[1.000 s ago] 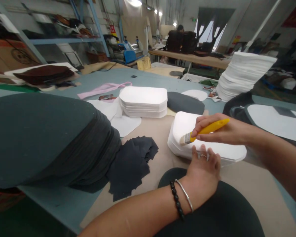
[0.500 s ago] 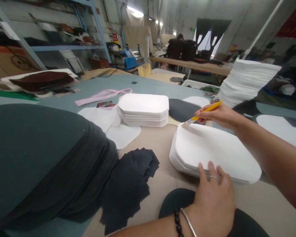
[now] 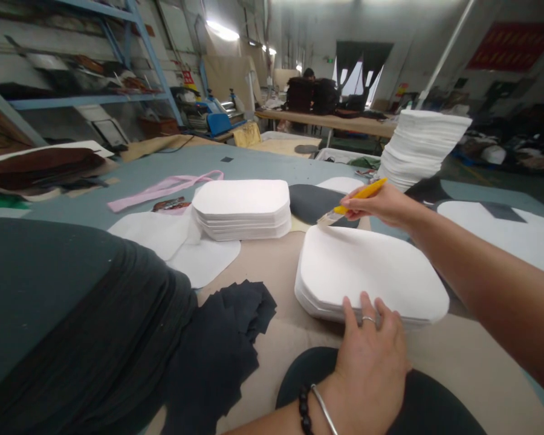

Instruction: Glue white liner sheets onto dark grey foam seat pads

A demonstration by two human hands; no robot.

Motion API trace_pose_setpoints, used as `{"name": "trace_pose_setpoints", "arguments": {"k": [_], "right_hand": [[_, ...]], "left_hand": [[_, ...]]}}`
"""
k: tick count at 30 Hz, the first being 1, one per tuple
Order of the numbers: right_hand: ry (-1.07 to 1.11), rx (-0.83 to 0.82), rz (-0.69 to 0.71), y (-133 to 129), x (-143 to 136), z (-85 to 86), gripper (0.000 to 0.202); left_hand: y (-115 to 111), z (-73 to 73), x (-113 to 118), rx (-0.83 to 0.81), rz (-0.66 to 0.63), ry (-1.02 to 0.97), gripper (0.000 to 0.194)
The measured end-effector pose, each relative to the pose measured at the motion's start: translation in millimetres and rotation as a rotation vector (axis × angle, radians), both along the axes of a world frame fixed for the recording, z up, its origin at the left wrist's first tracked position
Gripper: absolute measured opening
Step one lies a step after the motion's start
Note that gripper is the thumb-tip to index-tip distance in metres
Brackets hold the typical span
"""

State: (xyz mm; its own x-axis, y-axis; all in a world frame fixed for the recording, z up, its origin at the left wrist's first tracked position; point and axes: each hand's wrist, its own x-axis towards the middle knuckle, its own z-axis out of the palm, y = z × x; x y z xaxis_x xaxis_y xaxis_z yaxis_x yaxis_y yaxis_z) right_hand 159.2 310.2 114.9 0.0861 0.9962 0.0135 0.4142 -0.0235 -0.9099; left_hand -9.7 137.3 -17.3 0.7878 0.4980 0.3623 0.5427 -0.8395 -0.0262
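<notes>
My right hand (image 3: 378,202) grips a yellow-handled paintbrush (image 3: 365,189), its pale bristles at the far left corner of a stack of white rounded panels (image 3: 372,272). Whether the bristles touch the top sheet I cannot tell. Along the near edge of that stack lies my left hand (image 3: 374,350), fingers spread, with the fingertips on the white panels. Beneath the left wrist and palm is a dark rounded panel (image 3: 308,374) on the brown sheet (image 3: 272,260). A second, similar white stack (image 3: 242,199) sits to the left, beyond the brushed one.
A tall pile of dark green panels (image 3: 63,290) fills the left side, beside loose black pieces (image 3: 213,356). Pink strips (image 3: 163,190) lie farther back. A leaning white stack (image 3: 419,148) stands at the back right, near a white panel (image 3: 503,235).
The whole view has shifted, so things appear farther left. The brush has moved slightly from over the top sheet to its far left edge. My left hand stays on the stack.
</notes>
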Motion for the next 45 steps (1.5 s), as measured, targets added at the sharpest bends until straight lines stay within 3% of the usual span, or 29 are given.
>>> {"name": "trace_pose_setpoints", "arguments": {"k": [3,10,13,16,21,27,30,34,36,38,40,42,45], "right_hand": [[0.009,-0.031,0.024,-8,3,-3.3,0.038],[-0.148,-0.120,-0.208,-51,84,3.3,0.022],[-0.256,-0.165,-0.328,-56,103,5.5,0.011],[-0.367,-0.159,-0.412,-52,105,3.0,0.013],[-0.387,-0.084,-0.403,-55,99,-13.4,0.009],[-0.505,-0.111,-0.559,-103,96,-17.9,0.015],[-0.550,-0.126,-0.571,-134,85,-15.4,0.018],[-0.595,-0.150,-0.524,-173,66,-13.2,0.017],[-0.613,-0.163,-0.480,-186,54,-9.0,0.016],[-0.585,-0.115,-0.390,-191,36,-3.5,0.013],[-0.479,0.002,-0.221,-187,10,-0.4,0.016],[-0.314,0.115,-0.014,-176,-19,-2.8,0.025],[-0.152,0.139,0.186,-157,-50,-15.1,0.031]], "left_hand": [[1,0.8,0,-0.016,-0.002,0.022,0.058],[3,0.6,0,-0.042,0.004,0.023,0.059],[4,3.0,0,-0.069,-0.003,0.047,0.058],[4,8.1,-1,-0.104,0.000,0.087,0.055],[5,16.3,-1,-0.140,0.008,0.117,0.056],[5,18.1,0,-0.139,0.002,0.093,0.052],[3,19.1,0,-0.129,-0.002,0.080,0.050],[18,41.1,-3,-0.201,-0.044,0.084,0.042],[44,61.9,-5,-0.325,-0.073,0.081,0.048],[80,82.9,-5,-0.565,-0.121,0.102,0.062],[115,98.3,-5,-0.934,-0.120,0.097,0.079],[139,106.2,-4,-1.180,-0.099,0.051,0.081],[151,107.9,-2,-1.285,-0.100,0.050,0.083]]}}
